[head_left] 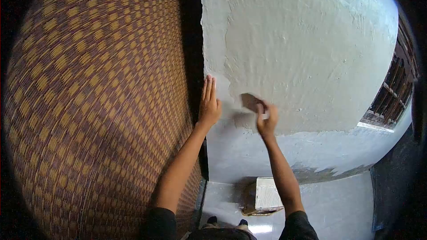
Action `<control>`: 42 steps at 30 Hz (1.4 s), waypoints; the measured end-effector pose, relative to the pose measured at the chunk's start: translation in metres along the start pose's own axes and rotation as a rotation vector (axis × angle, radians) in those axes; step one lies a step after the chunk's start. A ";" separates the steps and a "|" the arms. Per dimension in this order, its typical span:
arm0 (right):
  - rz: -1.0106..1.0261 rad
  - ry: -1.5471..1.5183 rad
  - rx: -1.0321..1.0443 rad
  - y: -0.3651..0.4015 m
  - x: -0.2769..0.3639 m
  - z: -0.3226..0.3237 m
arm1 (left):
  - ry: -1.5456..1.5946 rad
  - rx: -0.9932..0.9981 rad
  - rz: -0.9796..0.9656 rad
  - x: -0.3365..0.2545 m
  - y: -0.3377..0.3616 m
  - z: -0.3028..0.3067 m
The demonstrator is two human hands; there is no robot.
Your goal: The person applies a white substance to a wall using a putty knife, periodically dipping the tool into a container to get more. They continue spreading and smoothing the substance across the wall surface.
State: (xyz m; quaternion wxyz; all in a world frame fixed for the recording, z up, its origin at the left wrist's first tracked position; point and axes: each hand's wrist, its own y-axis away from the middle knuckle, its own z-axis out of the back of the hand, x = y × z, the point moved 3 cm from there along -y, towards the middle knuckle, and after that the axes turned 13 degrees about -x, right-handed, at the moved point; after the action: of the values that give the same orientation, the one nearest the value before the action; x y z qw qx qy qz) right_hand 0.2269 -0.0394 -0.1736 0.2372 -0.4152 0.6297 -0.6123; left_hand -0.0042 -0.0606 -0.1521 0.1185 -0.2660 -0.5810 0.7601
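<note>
My left hand [209,107] rests on the white wall near its left edge, fingers stretched upward and held straight. In my right hand [267,121] is a putty knife [251,101], its dark, wide blade pointing up and left. The blade is close to the lower left border of a beige patch of wet plaster [293,58]; motion blur hides whether it touches. Ridges and small lumps run across the patch. Paler wall [253,151] shows below and to the left of it.
A woven brown and yellow mat [102,84] hangs along the left, with a dark gap beside the wall edge. A box with a white top [268,193] stands on the tiled floor [329,209] near my feet. At right is a barred window [391,89].
</note>
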 end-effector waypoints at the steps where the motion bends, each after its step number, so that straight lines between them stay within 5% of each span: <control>1: 0.161 0.019 0.124 0.004 0.010 -0.008 | 0.001 0.003 -0.002 -0.001 0.000 0.000; 4: -0.023 0.057 0.107 0.001 -0.013 -0.008 | 0.002 0.016 0.014 -0.001 0.000 0.001; 7: -0.470 0.126 -0.354 -0.034 -0.034 0.037 | -0.001 0.029 -0.012 0.005 -0.001 0.002; 9: -0.428 0.082 -0.375 -0.040 -0.032 0.041 | 0.046 0.015 -0.028 0.005 0.000 0.001; 15: 0.161 -0.101 0.250 -0.012 0.023 -0.025 | 0.041 0.021 0.028 0.002 0.002 -0.002; 17: 0.218 -0.001 0.238 -0.017 0.013 -0.036 | 0.045 0.023 0.026 0.003 0.002 -0.003; 23: -0.406 -0.034 -0.397 -0.087 -0.004 0.003 | 0.039 0.035 0.019 0.004 0.003 -0.001; 25: -0.331 -0.073 -0.321 -0.084 0.010 -0.003 | 0.042 0.031 0.025 0.004 0.002 -0.003; 29: 0.065 -0.041 0.162 -0.045 0.040 -0.048 | 0.017 -0.001 0.032 0.001 0.004 -0.007; 31: 0.118 0.046 0.197 -0.043 0.032 -0.054 | 0.042 0.003 0.054 -0.001 0.003 -0.006; 36: -0.411 -0.011 -0.307 -0.096 -0.013 0.000 | 0.020 0.022 0.036 0.003 0.003 -0.003; 37: -0.391 0.029 -0.427 -0.102 -0.016 0.013 | 0.022 0.021 0.040 0.002 0.004 -0.004; 39: -0.472 -0.158 -0.454 -0.103 -0.014 0.019 | 0.004 -0.008 0.015 0.003 0.004 -0.006; 42: -0.225 -0.139 -0.089 -0.078 -0.003 -0.005 | -0.008 -0.028 0.036 0.001 0.006 -0.011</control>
State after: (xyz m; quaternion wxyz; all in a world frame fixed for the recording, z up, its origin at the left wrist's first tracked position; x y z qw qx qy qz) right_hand 0.2426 -0.0261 -0.0976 0.1916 -0.5346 0.5877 -0.5763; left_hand 0.0013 -0.0527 -0.1599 0.0989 -0.2752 -0.5873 0.7547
